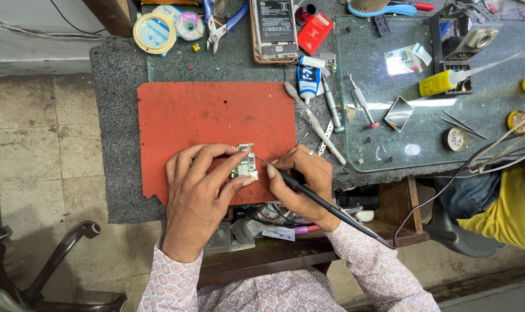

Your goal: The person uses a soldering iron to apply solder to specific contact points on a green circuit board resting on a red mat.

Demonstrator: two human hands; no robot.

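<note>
I am pinching a small green-and-silver circuit board [244, 167] in my left hand [199, 196], its grip closed on the board's edges, pressing it onto the flat orange-red rubber mat [204, 115]. My right hand [302, 184] is gripping a slim black corded soldering iron [320, 202], tip touching the board's right side. Farther along the grey felt-covered surface [118, 115], a white-handled tool [314, 124] is lying, then a dismantled phone [274, 29].
</note>
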